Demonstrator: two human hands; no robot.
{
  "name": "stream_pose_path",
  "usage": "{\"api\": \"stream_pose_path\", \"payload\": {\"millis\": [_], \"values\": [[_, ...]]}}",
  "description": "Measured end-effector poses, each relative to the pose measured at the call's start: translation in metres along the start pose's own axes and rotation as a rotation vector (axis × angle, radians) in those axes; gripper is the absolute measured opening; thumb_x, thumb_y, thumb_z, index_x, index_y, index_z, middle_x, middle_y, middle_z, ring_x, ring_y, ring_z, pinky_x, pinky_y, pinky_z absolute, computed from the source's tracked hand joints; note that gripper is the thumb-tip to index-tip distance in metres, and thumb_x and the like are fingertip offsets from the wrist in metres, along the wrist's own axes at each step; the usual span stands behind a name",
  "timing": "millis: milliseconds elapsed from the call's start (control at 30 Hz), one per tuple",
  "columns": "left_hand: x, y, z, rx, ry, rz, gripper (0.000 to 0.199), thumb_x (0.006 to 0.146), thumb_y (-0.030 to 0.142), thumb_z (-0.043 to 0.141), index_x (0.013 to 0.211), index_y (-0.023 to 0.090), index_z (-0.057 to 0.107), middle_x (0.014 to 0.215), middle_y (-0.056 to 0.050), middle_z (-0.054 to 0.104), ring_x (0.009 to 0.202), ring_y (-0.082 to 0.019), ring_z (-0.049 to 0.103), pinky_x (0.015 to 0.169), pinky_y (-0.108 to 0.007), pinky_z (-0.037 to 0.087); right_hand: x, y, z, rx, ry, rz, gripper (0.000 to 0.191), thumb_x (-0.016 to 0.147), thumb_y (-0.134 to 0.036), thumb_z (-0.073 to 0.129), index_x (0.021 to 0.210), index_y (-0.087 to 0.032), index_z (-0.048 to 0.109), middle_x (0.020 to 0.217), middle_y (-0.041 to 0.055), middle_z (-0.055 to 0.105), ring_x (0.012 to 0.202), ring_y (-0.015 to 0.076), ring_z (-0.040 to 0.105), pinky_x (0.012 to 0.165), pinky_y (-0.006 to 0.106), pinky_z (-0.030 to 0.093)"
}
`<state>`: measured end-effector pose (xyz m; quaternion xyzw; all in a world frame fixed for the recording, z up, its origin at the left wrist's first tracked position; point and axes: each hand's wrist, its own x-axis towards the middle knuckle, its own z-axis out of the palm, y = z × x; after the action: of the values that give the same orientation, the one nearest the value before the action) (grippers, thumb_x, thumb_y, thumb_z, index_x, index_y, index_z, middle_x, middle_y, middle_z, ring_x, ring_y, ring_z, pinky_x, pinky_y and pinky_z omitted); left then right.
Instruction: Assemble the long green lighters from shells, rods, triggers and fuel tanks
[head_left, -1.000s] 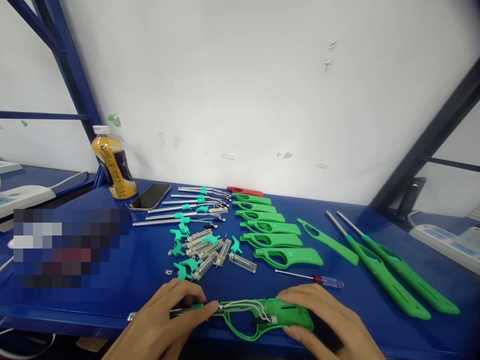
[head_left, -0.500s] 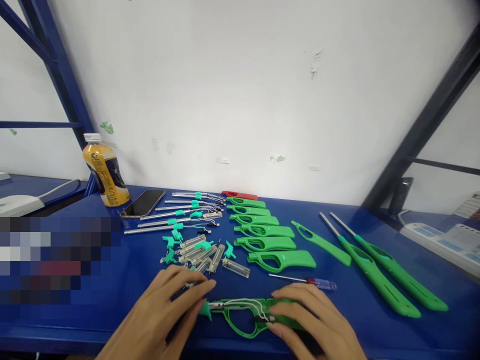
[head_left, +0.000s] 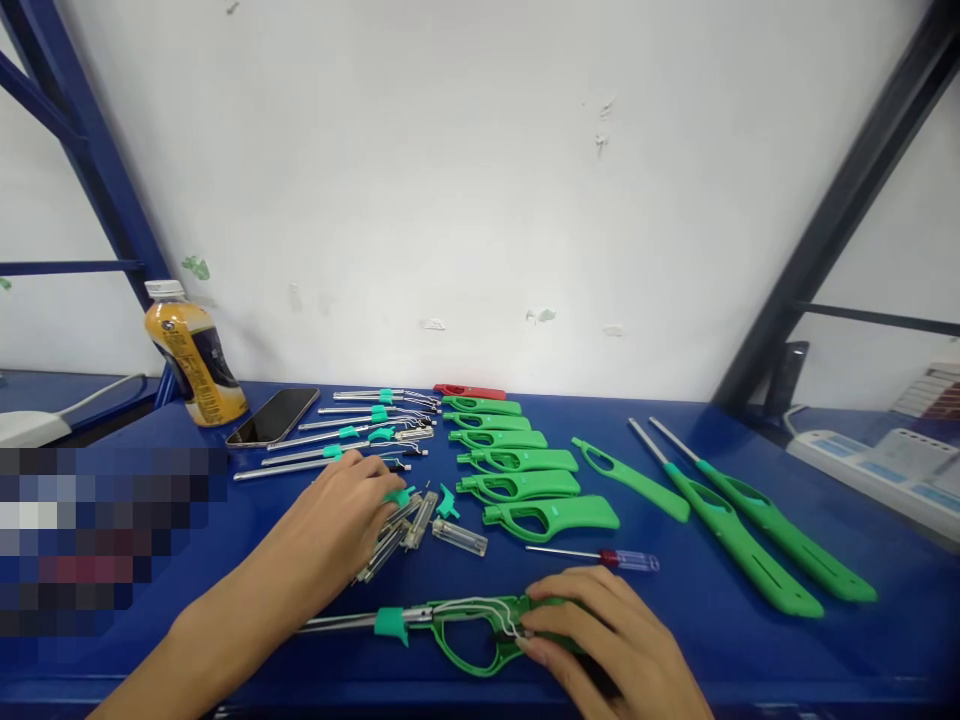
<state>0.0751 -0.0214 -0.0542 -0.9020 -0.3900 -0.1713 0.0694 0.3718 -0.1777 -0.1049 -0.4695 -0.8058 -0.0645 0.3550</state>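
At the front edge of the table lies a green lighter casing half (head_left: 466, 664), with white wires and a small dark part in it. A metal lighter tube (head_left: 337, 623) with a teal collar (head_left: 390, 622) extends from its left end. My right hand (head_left: 611, 635) grips the casing's handle end, its thumb and fingertips beside the wires. My left hand (head_left: 341, 515) is over the pile of clear fuel tanks (head_left: 388, 545), fingers curled down among them beside a teal trigger (head_left: 400, 495). What its fingertips hold, if anything, is hidden.
Behind are a row of green casing halves (head_left: 555, 515), several metal tubes with wires (head_left: 300, 467), a screwdriver (head_left: 626, 560) and two assembled lighters (head_left: 750, 545). A phone (head_left: 276, 416) and a yellow bottle (head_left: 196, 355) stand at the back left, near the wall.
My left hand has left the teal collar and tube and moved up and away to the fuel tank pile. My right hand stays on the casing. The view has shifted slightly.
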Motion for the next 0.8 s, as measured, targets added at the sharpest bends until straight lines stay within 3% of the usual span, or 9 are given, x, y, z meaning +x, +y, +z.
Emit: {"api": "stream_pose_path", "payload": {"millis": [267,433,533,600,667,800], "values": [[0.004,-0.009,0.003,-0.013,0.033,0.023,0.036,0.103,0.014,0.046,0.103,0.022,0.082,0.098,-0.01,0.077,0.091,-0.027,0.069,0.078,-0.036,0.054,0.0,-0.006,0.0,0.043,0.027,0.064,0.011,0.108,-0.032,0.067,0.104,-0.031,0.078,0.109,-0.0007,0.081,0.1,0.0177,0.079,0.091,0.027,0.063],[-0.001,-0.011,0.001,-0.049,0.134,0.035,0.034,0.106,0.015,0.046,0.109,0.021,0.079,0.098,-0.009,0.077,0.093,-0.027,0.069,0.08,-0.036,0.054,0.0,-0.005,0.001,0.044,0.023,0.069,0.012,0.107,-0.031,0.067,0.102,-0.03,0.078,0.108,0.0002,0.081,0.098,0.0186,0.08,0.092,0.028,0.064],[-0.014,0.002,-0.007,-0.09,0.202,0.06,0.034,0.11,0.02,0.044,0.118,0.023,0.077,0.107,-0.008,0.077,0.098,-0.025,0.07,0.083,-0.034,0.055,-0.001,-0.006,0.001,0.055,0.029,0.079,0.012,0.108,-0.031,0.067,0.102,-0.03,0.078,0.108,0.0011,0.081,0.099,0.019,0.079,0.09,0.028,0.064],[-0.027,0.019,-0.014,-0.138,0.224,0.103,0.029,0.11,0.02,0.048,0.118,0.027,0.075,0.108,-0.004,0.076,0.095,-0.02,0.072,0.08,-0.027,0.055,-0.001,-0.008,0.0,0.067,0.023,0.087,0.012,0.108,-0.03,0.067,0.103,-0.03,0.078,0.109,0.0011,0.081,0.099,0.0187,0.079,0.088,0.027,0.064],[-0.042,0.038,-0.018,-0.251,0.23,0.207,0.035,0.106,0.009,0.047,0.119,0.029,0.073,0.105,-0.001,0.075,0.09,-0.015,0.072,0.077,-0.02,0.055,-0.001,-0.009,-0.001,0.077,0.011,0.102,0.011,0.108,-0.029,0.067,0.104,-0.03,0.078,0.11,0.0009,0.081,0.1,0.0184,0.078,0.088,0.026,0.063],[-0.062,0.063,-0.012,-0.285,0.071,0.261,0.052,0.098,-0.001,0.042,0.131,0.031,0.066,0.11,-0.002,0.073,0.091,-0.014,0.071,0.084,-0.021,0.057,0.0,-0.01,-0.002,0.081,-0.007,0.114,0.009,0.107,-0.028,0.069,0.105,-0.03,0.077,0.111,0.0001,0.08,0.102,0.0183,0.077,0.089,0.026,0.063]]}}
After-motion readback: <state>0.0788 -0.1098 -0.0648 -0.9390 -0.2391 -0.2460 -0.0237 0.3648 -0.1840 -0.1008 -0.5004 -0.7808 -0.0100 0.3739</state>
